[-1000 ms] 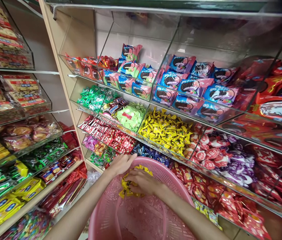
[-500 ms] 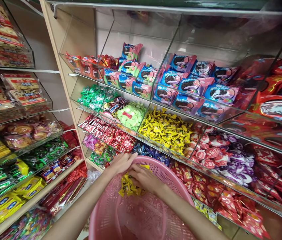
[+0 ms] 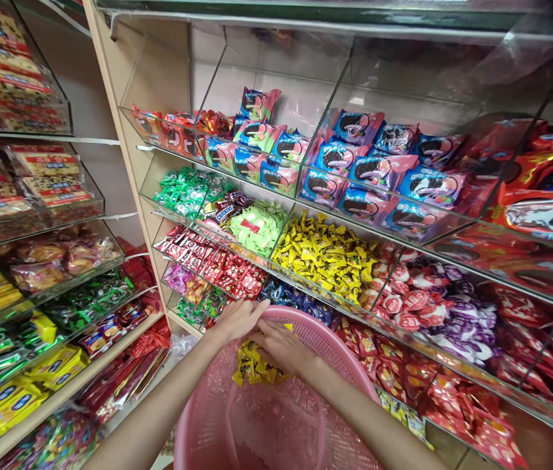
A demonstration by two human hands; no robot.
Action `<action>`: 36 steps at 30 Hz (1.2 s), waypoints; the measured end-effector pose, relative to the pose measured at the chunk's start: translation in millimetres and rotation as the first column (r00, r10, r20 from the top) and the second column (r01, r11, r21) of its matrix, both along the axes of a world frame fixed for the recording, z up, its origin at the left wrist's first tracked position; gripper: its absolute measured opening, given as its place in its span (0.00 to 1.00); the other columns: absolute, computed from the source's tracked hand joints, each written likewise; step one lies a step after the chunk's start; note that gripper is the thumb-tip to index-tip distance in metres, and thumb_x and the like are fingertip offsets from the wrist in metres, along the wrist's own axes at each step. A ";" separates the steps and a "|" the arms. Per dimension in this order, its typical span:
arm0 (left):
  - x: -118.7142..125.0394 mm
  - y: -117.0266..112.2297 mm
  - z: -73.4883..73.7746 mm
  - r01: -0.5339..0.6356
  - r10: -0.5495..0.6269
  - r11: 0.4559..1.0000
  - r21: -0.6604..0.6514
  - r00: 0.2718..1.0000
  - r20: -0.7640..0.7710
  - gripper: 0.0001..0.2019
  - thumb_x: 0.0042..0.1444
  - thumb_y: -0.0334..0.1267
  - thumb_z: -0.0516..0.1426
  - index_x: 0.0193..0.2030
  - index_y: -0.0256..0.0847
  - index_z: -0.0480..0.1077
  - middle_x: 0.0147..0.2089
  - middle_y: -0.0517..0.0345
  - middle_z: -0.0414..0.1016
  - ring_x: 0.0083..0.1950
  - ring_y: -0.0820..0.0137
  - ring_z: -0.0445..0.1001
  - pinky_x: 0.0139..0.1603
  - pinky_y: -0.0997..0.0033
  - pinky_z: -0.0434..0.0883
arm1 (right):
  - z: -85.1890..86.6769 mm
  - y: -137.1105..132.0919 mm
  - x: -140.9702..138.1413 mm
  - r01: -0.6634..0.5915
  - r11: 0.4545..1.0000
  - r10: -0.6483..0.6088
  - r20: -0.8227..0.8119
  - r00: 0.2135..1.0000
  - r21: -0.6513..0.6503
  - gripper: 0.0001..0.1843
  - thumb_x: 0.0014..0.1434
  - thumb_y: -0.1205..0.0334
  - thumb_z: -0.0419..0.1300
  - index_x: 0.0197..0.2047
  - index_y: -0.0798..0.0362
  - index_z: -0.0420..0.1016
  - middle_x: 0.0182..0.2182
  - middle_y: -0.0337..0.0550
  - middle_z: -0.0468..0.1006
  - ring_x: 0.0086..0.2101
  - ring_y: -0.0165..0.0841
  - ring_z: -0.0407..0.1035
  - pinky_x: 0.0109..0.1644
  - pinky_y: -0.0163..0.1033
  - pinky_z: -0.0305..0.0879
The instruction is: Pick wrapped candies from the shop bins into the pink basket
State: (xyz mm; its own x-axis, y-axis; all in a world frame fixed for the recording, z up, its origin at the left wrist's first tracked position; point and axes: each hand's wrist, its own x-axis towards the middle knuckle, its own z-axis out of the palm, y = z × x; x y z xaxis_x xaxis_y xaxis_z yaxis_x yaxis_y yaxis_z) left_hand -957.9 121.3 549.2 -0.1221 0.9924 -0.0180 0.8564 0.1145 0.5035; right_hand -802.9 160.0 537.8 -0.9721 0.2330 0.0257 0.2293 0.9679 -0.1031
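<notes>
A round pink plastic basket [image 3: 349, 356] with a perforated wall stands in front of me, tilted so its inside shows. My left hand [image 3: 241, 321] lies over its far left rim, with the fingers bent around the edge. Inside, by the far wall, my right hand [image 3: 283, 347] is curled over a small heap of yellow-wrapped candies [image 3: 251, 367]. Its fingertips are partly hidden among the wrappers. The two hands nearly touch at the rim. Beyond the basket, a clear shelf bin holds a pile of the same yellow-wrapped candies [image 3: 325, 254].
Tiered clear bins rise ahead, with blue-and-pink cookie packs [image 3: 337, 153], green-wrapped sweets [image 3: 183, 189], pale green sweets [image 3: 259, 225] and red-and-white wrapped candies [image 3: 416, 294]. At the left, another rack carries yellow packs [image 3: 9, 395] and bagged snacks [image 3: 44, 176]. A wooden side panel [image 3: 124, 150] divides them.
Both hands keep the same place at the basket, and the candies lie as before. Only the camera view has shifted very slightly.
</notes>
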 end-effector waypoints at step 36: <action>1.7 -0.3 1.6 -0.008 0.009 0.999 -0.047 1.000 0.004 0.39 0.53 0.63 0.30 0.42 0.42 0.73 0.38 0.45 0.77 0.43 0.55 0.73 0.38 0.65 0.64 | -54.4 -64.9 1.4 -0.170 0.940 0.203 -0.085 0.976 0.295 0.08 0.61 0.66 0.51 0.32 0.55 0.68 0.37 0.43 0.69 0.39 0.34 0.60 0.41 0.41 0.58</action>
